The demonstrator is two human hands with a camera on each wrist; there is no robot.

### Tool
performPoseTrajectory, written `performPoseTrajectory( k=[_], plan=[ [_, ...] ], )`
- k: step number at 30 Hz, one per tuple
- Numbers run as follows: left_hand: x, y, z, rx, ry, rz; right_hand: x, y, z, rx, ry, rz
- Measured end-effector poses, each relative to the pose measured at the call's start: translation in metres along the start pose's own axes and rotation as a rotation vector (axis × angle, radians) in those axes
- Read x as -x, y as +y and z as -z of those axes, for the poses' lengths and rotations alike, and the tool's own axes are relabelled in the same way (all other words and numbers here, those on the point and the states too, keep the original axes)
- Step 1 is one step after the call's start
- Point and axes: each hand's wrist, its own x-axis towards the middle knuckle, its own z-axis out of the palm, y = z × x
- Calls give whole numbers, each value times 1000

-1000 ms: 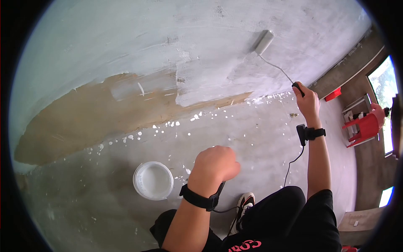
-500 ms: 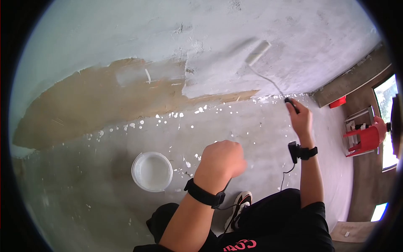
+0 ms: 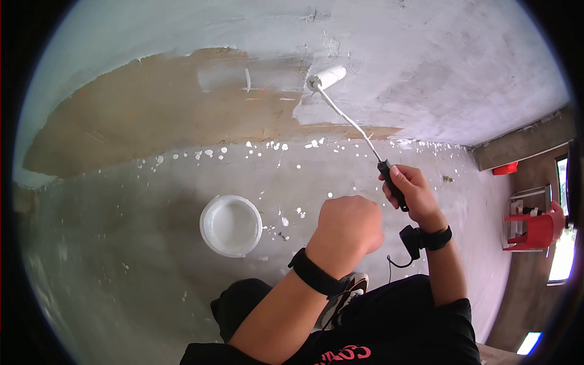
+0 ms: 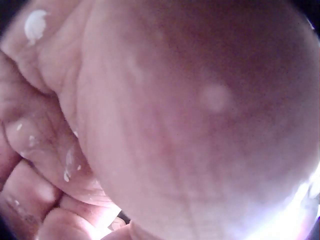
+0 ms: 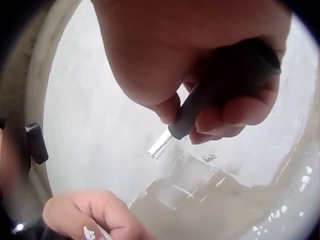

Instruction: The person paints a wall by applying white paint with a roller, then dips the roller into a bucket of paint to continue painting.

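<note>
In the head view my right hand [image 3: 417, 190] grips the black handle of a paint roller [image 3: 327, 78]. Its thumb lies along the grip. White coats the roller's sleeve, which is up at the wall, close to the edge between whitened and bare brown surface. The right wrist view shows the fingers wrapped round the dark handle [image 5: 192, 107], with the metal rod leading away. My left hand [image 3: 350, 226] is held in a fist above the floor, in front of the body. White flecks mark its palm [image 4: 70, 150], and nothing shows between its curled fingers.
A white bucket [image 3: 257, 226] of pale paint stands on the grey floor, left of my left hand. A brown bare patch [image 3: 152, 109] covers the lower wall. White drips dot the floor along its foot. At far right are a red chair [image 3: 538, 231] and a red object [image 3: 505, 168].
The roller has swung left along the wall to the brown patch's edge. My right hand has come lower and nearer the body; the left fist has shifted slightly right. The view has tilted.
</note>
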Motion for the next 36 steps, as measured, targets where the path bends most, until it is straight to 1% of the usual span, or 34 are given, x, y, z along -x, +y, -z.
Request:
performPoseTrajectory(
  k=[3,5,7,8,10,14,16,20,22,23,25,26,28,29,31,32,33,35,36],
  plan=[
    [-1,3,2,-9,-4,-2,-1,-2,-9,26,-57,-22],
    [-1,5,0,-12,-13,11,-3,-6,-16,9,-63,-43],
    [-3,6,-3,-3,-10,-9,-6,-8,-21,158,-62,-56],
    [-3,7,-4,-1,-10,-8,-7,-11,-25,159,-63,-58],
    [-2,9,-5,-8,-6,-6,-9,-18,-31,208,39,-15],
    [-1,9,-5,-11,28,-9,-17,-15,-29,187,18,-18],
    [0,6,-6,-24,76,-5,-21,-10,-31,95,-8,37],
    [-1,4,-8,-4,66,-16,-24,-8,-32,74,-33,42],
    [0,4,-8,-4,132,-36,-23,-7,-34,239,17,87],
    [0,4,-6,-3,131,-37,-23,-6,-34,240,17,86],
    [1,4,3,52,1,-48,-25,-1,-32,373,87,237],
    [0,3,0,54,2,-48,-26,-2,-30,376,86,236],
    [-1,3,-6,11,164,-67,-27,-6,-23,737,267,503],
    [-4,3,-7,15,164,-68,-27,-10,-18,745,313,500],
    [-4,5,4,58,-24,-39,-29,-15,-5,634,342,435],
    [-4,5,4,58,-35,-38,-29,-20,-1,625,364,373],
    [-5,5,5,57,-46,-36,-30,-25,4,523,336,280],
    [-4,3,5,57,-39,-31,-32,-38,6,528,332,266],
    [-4,3,3,33,7,-12,-33,-43,5,488,324,235]
  ],
)
